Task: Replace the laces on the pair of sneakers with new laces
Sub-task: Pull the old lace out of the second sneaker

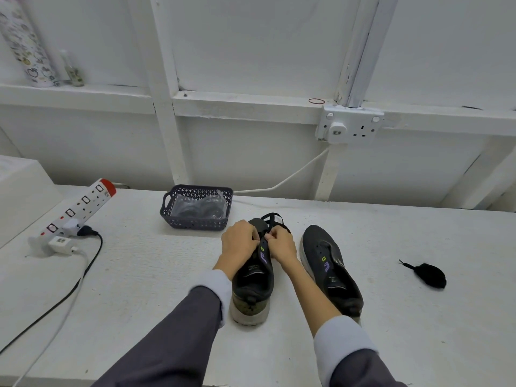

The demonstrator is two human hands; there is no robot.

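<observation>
Two dark sneakers stand on the white table, heels toward me. Over the left sneaker (252,286) both my hands work at its tongue. My left hand (240,243) and my right hand (280,244) each pinch the black lace (272,219), which loops up over the shoe's toe. The right sneaker (329,269) has no lace in its eyelets and nobody touches it. A bundled black lace (428,275) lies alone on the table at the right.
A dark plastic basket (195,208) with clear packets inside sits behind the shoes. A power strip (75,210) with plugs and trailing cables lies at the left. The wall socket (349,125) hangs behind.
</observation>
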